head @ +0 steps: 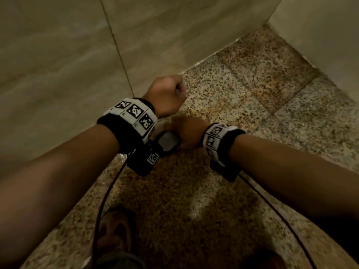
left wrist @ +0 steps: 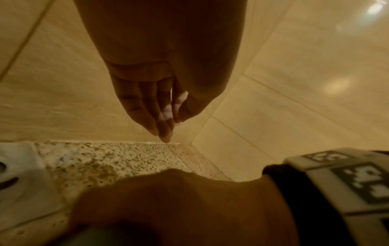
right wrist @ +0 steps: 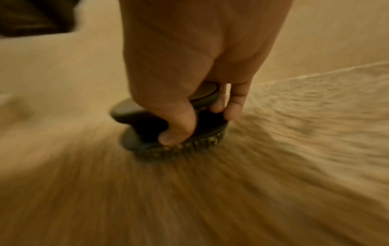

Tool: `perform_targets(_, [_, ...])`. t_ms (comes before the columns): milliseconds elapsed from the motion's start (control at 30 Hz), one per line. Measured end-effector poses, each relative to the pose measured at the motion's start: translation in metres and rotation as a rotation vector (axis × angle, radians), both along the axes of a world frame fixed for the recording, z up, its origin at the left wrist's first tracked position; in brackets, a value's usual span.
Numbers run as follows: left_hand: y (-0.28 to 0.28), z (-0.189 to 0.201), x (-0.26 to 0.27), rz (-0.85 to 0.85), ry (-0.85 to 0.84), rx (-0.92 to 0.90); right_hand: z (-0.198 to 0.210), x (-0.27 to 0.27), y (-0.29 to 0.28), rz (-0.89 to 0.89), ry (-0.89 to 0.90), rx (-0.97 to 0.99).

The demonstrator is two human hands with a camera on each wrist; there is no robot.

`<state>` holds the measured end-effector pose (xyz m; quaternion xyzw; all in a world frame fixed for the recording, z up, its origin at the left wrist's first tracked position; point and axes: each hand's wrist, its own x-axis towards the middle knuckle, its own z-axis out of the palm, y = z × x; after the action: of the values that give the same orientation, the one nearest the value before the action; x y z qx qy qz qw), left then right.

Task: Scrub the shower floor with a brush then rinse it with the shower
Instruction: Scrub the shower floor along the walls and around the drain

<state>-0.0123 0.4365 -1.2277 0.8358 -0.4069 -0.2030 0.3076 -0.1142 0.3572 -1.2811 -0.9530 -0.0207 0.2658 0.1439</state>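
Observation:
My right hand (head: pixel 187 131) grips a dark round scrubbing brush (head: pixel 168 141) by its knob handle, low over the speckled granite shower floor (head: pixel 252 84). In the right wrist view the thumb and fingers (right wrist: pixel 179 133) curl round the brush (right wrist: pixel 143 123), and its bristles (right wrist: pixel 189 148) press on the floor, which is streaked with motion blur. My left hand (head: pixel 169 94) hovers just above and beyond the right, near the wall. In the left wrist view it (left wrist: pixel 160 108) holds nothing, fingers hanging loosely together.
Beige tiled walls (head: pixel 68 55) meet the floor close on the left and far right (head: pixel 320 26). A white object (left wrist: pixel 16 174) lies on the floor at the left. My sandalled foot (head: pixel 116 230) stands near the bottom. Black cables (head: pixel 108 191) hang from both wristbands.

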Motion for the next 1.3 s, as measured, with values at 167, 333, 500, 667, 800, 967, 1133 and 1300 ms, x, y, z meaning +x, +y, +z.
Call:
perform_targets(167, [0.018, 0.008, 0.006, -0.028, -0.096, -0.118, 0.017, -0.002, 0.0, 0.0, -0.023, 0.118])
perform_targets(333, [0.03, 0.001, 0.009, -0.065, -0.078, -0.021, 0.005, -0.049, 0.015, 0.239, 0.24, -0.021])
perform_targets(500, [0.041, -0.021, 0.013, -0.064, -0.063, 0.082, -0.01, 0.012, 0.044, -0.064, -0.017, 0.024])
perform_targets(667, [0.062, -0.028, 0.017, -0.079, -0.079, 0.091, 0.006, 0.02, 0.011, -0.087, -0.064, 0.122])
perform_targets(800, [0.078, -0.027, 0.017, -0.114, -0.043, 0.171, 0.009, -0.038, -0.041, -0.021, 0.054, 0.086])
perform_targets(967, [0.06, -0.043, -0.017, -0.315, 0.018, 0.412, -0.007, -0.048, -0.032, -0.057, 0.054, 0.064])
perform_targets(1133, [0.038, -0.055, -0.019, -0.264, -0.221, 0.486, -0.009, 0.009, -0.011, -0.318, -0.085, 0.132])
perform_targets(1300, [0.025, -0.022, -0.02, -0.284, -0.126, 0.277, 0.032, 0.001, -0.04, -0.233, -0.025, 0.156])
